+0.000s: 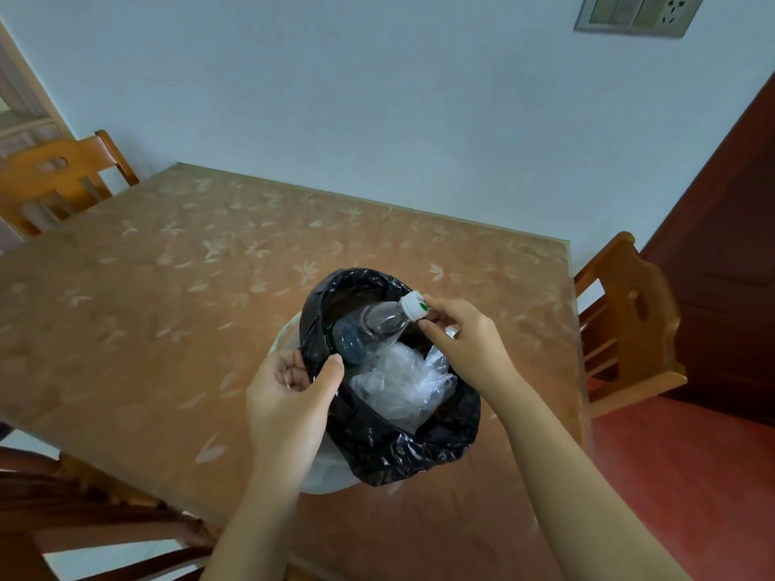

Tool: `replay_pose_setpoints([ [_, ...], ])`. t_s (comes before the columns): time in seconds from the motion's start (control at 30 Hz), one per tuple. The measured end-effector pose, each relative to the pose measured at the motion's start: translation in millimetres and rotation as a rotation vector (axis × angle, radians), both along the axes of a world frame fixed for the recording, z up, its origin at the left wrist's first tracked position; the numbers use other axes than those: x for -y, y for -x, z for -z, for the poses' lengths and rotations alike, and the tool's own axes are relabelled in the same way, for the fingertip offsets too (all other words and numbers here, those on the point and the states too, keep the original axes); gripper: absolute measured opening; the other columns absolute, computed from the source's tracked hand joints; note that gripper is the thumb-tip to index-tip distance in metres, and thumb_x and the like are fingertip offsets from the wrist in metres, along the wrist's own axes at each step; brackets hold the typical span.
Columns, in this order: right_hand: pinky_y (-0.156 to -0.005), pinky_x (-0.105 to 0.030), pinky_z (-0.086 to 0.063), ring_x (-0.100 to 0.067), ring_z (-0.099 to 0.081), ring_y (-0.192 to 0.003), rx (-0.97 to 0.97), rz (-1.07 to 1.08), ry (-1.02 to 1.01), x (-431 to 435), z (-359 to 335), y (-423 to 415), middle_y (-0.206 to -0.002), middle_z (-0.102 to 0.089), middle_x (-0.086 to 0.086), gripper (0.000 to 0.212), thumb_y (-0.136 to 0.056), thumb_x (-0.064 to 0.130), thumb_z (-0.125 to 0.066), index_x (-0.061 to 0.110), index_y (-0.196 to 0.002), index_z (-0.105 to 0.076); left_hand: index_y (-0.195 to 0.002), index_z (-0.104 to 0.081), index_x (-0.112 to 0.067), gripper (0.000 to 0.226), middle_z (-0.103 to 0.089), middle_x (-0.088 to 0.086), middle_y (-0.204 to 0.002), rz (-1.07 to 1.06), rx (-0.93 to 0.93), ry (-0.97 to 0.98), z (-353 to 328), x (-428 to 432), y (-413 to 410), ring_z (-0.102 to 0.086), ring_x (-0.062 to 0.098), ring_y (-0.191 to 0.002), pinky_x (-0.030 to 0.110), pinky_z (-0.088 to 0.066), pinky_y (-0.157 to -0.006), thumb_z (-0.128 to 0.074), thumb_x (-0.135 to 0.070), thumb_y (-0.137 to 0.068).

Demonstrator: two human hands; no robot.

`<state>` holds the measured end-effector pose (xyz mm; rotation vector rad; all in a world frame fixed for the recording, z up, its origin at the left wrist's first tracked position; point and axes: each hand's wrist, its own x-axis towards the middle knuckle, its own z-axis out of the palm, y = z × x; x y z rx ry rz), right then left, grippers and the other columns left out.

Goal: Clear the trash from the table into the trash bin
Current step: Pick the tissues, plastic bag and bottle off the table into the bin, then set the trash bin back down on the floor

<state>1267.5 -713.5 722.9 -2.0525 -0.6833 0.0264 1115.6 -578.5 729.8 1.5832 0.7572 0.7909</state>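
Note:
A white trash bin [315, 480] lined with a black bag [419, 450] stands on the table [146, 308] close to its near edge. Inside lies crumpled clear plastic wrap [398, 383]. A clear plastic bottle [379, 322] with a white cap leans into the bin's mouth, cap at the far rim. My right hand [465, 341] pinches the bottle at the cap with thumb and fingertips. My left hand [289, 404] grips the black bag's rim on the bin's left side.
Wooden chairs stand at the far left [58, 178], at the right [629, 325] and at the near left [105, 522] of the table. A dark wooden door [729, 245] is on the right, the wall behind the table.

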Motion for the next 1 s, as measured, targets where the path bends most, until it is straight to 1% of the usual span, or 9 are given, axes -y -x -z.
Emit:
replay_pose_setpoints([
  [0.1,-0.068,-0.002,-0.036,-0.007,-0.053,-0.088,0.027,0.017,0.056,6,3,-1,-0.099,-0.059,0.006,0.029,-0.085,0.020,-0.060,0.022,-0.114,-0.059,-0.063,-0.049,-0.016,0.024,-0.045,-0.015,-0.047,-0.041,0.026,0.069,-1,0,-2,-0.041,0.003,-0.046,0.029,-0.038,-0.053,-0.070,-0.019,-0.074],
  [0.2,-0.073,0.003,-0.034,-0.008,-0.054,-0.088,0.049,0.089,0.031,17,9,0,-0.101,-0.060,0.003,0.026,-0.085,0.020,-0.058,0.021,-0.112,-0.059,-0.070,-0.052,-0.010,0.022,-0.050,0.009,-0.065,-0.093,0.034,0.140,0,-2,-4,-0.047,0.021,-0.058,0.037,-0.044,-0.058,-0.070,-0.021,-0.075],
  [0.23,-0.078,-0.001,-0.035,-0.011,-0.054,-0.092,0.076,0.111,0.052,22,12,0,-0.103,-0.060,0.000,0.026,-0.086,0.020,-0.057,0.019,-0.112,-0.059,-0.071,-0.051,-0.009,0.023,-0.050,0.011,-0.068,-0.111,0.027,0.150,1,-2,-5,-0.048,0.023,-0.060,0.038,-0.045,-0.060,-0.071,-0.021,-0.075],
  [0.33,-0.087,-0.032,-0.043,-0.023,-0.053,-0.101,0.185,0.192,0.205,41,23,3,-0.109,-0.059,-0.008,0.027,-0.087,0.017,-0.055,0.012,-0.113,-0.058,-0.068,-0.047,-0.011,0.027,-0.047,0.009,-0.066,-0.170,0.025,0.173,3,-5,-6,-0.047,0.023,-0.064,0.042,-0.045,-0.064,-0.072,-0.023,-0.071],
  [0.43,-0.092,-0.043,-0.043,-0.031,-0.051,-0.107,0.168,0.258,0.342,60,37,8,-0.116,-0.059,-0.013,0.030,-0.086,0.014,-0.055,0.008,-0.115,-0.057,-0.063,-0.044,-0.015,0.029,-0.045,0.007,-0.064,-0.205,0.040,0.181,5,-8,-3,-0.046,0.022,-0.064,0.040,-0.044,-0.063,-0.070,-0.024,-0.069],
  [0.63,-0.100,-0.042,-0.037,-0.028,-0.046,-0.117,0.048,0.283,0.500,70,58,46,-0.128,-0.053,-0.010,0.036,-0.086,0.019,-0.054,0.011,-0.121,-0.053,-0.056,-0.040,-0.018,0.037,-0.043,-0.002,-0.056,-0.235,0.086,0.188,9,-14,13,-0.046,0.014,-0.052,0.015,-0.044,-0.040,-0.070,-0.016,-0.076],
  [0.77,-0.101,-0.044,-0.037,-0.030,-0.046,-0.118,0.000,0.356,0.521,72,63,87,-0.129,-0.053,-0.010,0.035,-0.086,0.021,-0.055,0.012,-0.120,-0.054,-0.045,-0.039,-0.027,0.045,-0.035,-0.014,-0.040,-0.150,0.091,0.212,9,-19,30,-0.036,0.011,-0.043,0.014,-0.040,-0.037,-0.068,-0.015,-0.077],
  [0.9,-0.098,-0.046,-0.040,-0.033,-0.047,-0.115,-0.030,0.457,0.540,83,70,137,-0.126,-0.055,-0.012,0.036,-0.083,0.018,-0.057,0.011,-0.118,-0.055,-0.051,-0.055,-0.030,0.031,-0.045,0.000,-0.058,-0.032,0.090,0.233,13,-15,47,-0.046,0.018,-0.054,0.017,-0.045,-0.041,-0.067,-0.015,-0.075],
  [1.0,-0.096,-0.046,-0.041,-0.035,-0.049,-0.113,-0.051,0.546,0.540,99,73,176,-0.124,-0.056,-0.014,0.034,-0.082,0.015,-0.058,0.009,-0.116,-0.057,-0.062,-0.052,-0.022,0.022,-0.053,0.000,-0.063,0.019,0.078,0.280,16,-1,60,-0.052,0.014,-0.053,0.017,-0.045,-0.042,-0.069,-0.016,-0.073],
])
